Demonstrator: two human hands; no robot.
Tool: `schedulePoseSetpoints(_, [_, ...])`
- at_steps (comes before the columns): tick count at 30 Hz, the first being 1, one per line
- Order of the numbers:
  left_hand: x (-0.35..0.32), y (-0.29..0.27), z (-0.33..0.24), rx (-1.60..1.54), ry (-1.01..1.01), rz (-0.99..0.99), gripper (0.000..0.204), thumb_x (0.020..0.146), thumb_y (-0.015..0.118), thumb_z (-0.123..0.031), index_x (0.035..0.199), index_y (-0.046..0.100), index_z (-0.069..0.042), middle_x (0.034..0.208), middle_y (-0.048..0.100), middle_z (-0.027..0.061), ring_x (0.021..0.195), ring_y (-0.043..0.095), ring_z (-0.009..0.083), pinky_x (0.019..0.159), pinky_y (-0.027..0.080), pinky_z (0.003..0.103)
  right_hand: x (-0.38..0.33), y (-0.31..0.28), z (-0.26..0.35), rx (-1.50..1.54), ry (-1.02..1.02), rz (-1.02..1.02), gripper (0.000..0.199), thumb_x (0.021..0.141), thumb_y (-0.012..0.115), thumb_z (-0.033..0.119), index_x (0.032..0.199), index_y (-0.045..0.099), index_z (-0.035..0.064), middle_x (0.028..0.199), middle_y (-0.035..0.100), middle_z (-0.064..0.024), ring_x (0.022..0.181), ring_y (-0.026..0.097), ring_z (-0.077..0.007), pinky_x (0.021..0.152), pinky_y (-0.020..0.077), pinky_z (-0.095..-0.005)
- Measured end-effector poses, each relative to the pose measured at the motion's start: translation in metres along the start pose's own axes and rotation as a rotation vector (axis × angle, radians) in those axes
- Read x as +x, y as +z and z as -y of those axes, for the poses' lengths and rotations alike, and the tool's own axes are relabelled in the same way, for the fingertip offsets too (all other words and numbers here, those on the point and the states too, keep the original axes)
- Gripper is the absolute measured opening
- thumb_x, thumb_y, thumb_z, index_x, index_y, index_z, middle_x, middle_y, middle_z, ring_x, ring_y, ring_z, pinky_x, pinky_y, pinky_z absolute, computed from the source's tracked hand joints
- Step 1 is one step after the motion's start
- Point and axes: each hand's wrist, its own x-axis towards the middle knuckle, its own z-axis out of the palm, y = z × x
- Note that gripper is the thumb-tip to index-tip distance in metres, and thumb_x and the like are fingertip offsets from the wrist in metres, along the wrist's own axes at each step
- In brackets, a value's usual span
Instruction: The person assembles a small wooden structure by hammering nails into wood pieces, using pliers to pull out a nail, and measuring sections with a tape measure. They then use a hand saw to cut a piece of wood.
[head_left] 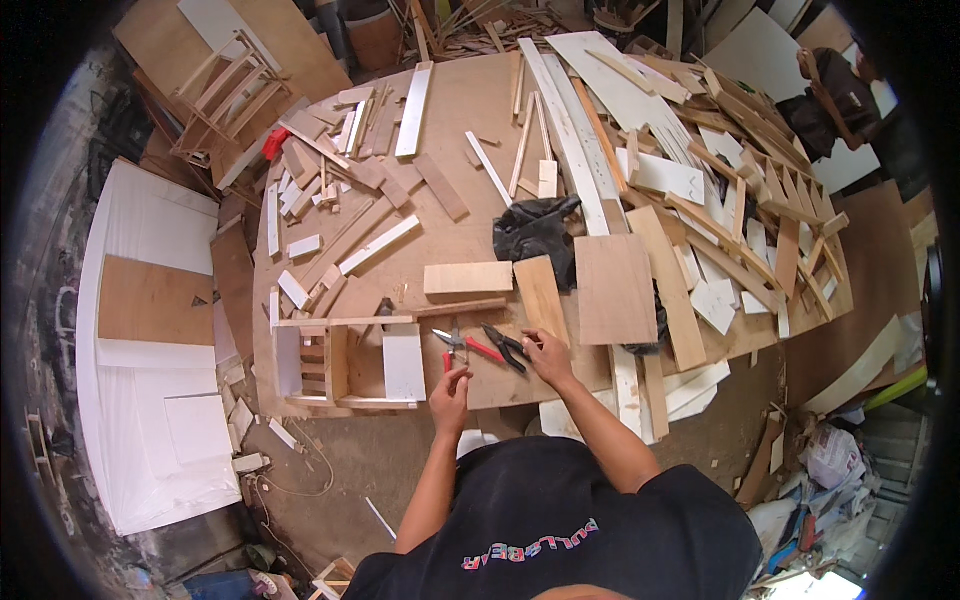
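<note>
Left hand [449, 398] and right hand [547, 359] half-curl at red-handled cutters [485, 349] and black pliers [502, 342], grip unclear; likely stiff, weighty: take the handles.

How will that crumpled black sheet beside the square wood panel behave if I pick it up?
The crumpled black sheet will probably flop, since it lies in loose folds. It looks thin, like plastic, so likely light. It may catch when pulled: the square wood panel seems to lie over part of it.

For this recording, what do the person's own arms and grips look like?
Left grip and right grip are ungloved human hands; the forearms are bare below the short sleeves of a black fabric T-shirt with multicoloured lettering.
</note>
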Motion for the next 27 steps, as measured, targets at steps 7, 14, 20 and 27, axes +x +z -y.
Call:
schedulePoseSetpoints(7, [0.064, -0.032, -0.014, -0.035, -0.037, 0.072, 0.021, 0.103, 0.057, -0.007, 0.119, 0.068, 0.002, 0.111, 0.073, 0.011, 0.107, 0.069, 0.0178, 0.097, 0.052, 0.029, 0.157, 0.028, 0.071, -0.096, -0.286, -0.277, 0.035, 0.093, 0.066, 0.021, 0.123, 0.066, 0.0019, 0.102, 0.072, -0.0203, 0.094, 0.069, -0.0362, 0.083, 0.0544, -0.0437])
schedulePoseSetpoints(14, [0.116, -0.058, -0.031, -0.067, -0.086, 0.179, 0.023, 0.102, 0.058, -0.006, 0.122, 0.067, 0.001, 0.116, 0.073, 0.0113, 0.113, 0.068, 0.0192, 0.101, 0.051, 0.031, 0.315, 0.042, 0.083, -0.675, -0.257, -0.409, 0.041, 0.092, 0.07, 0.025, 0.127, 0.062, 0.0047, 0.112, 0.068, -0.0204, 0.11, 0.062, -0.0415, 0.094, 0.0497, -0.0517])
schedulePoseSetpoints(20, [0.129, -0.101, -0.026, 0.167, 0.064, 0.121, 0.023, 0.098, 0.063, -0.006, 0.119, 0.071, -0.001, 0.109, 0.076, 0.0148, 0.102, 0.074, 0.0233, 0.093, 0.056, 0.034, 0.358, 0.055, 0.084, -0.786, 0.087, -0.352, 0.034, 0.096, 0.066, 0.028, 0.123, 0.065, 0.0076, 0.11, 0.069, -0.018, 0.114, 0.062, -0.0388, 0.098, 0.0488, -0.0514])
schedulePoseSetpoints(27, [0.117, -0.158, -0.019, 0.649, 0.28, -0.045, 0.044, 0.088, 0.074, -0.012, 0.129, 0.062, -0.002, 0.118, 0.06, 0.0213, 0.114, 0.058, 0.0417, 0.099, 0.049, 0.046, 0.287, 0.061, 0.125, -0.625, -0.257, -0.561, 0.03, 0.098, 0.063, 0.025, 0.119, 0.065, 0.0033, 0.104, 0.066, -0.0171, 0.107, 0.062, -0.0364, 0.094, 0.0471, -0.0464])
